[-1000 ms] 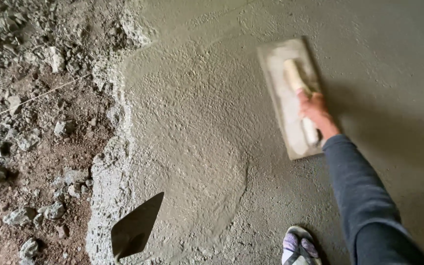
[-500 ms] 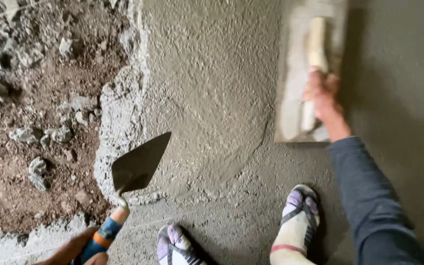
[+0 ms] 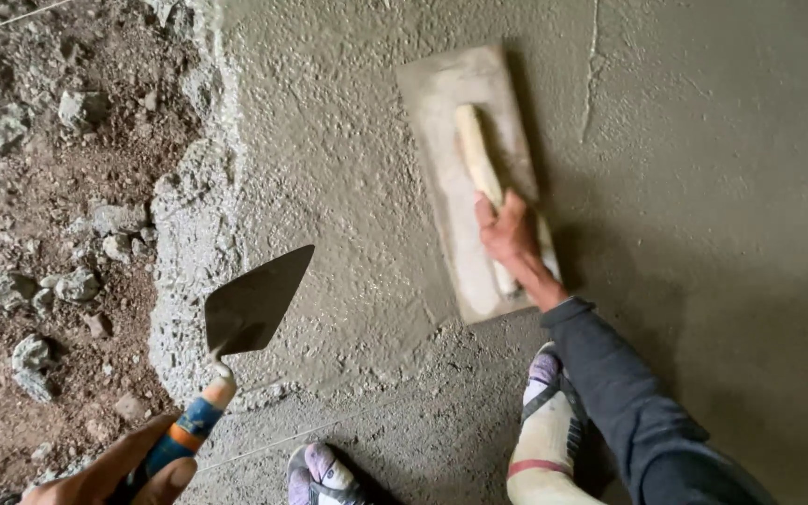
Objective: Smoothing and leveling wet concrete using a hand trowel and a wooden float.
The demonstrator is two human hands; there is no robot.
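My right hand (image 3: 509,236) grips the pale wooden handle of a flat rectangular float (image 3: 451,131) that lies face down on the wet grey cement (image 3: 357,187). At the lower left my left hand (image 3: 114,472) holds the blue and orange handle of a pointed trowel (image 3: 252,301). Its dark blade hangs just above the rough left edge of the cement. A dark sleeve covers my right arm. Both my feet, in sandals and socks (image 3: 546,430), stand on the cement at the bottom.
Loose brown earth and grey stones (image 3: 49,215) fill the ground left of the cement's crumbly edge (image 3: 184,243). Smoother cement (image 3: 722,187) spreads to the right. A thin string (image 3: 264,454) runs across the bottom left.
The float has slid back toward me and to the left across the cement. The trowel and my left hand have come up into view at the lower left. My feet now show.
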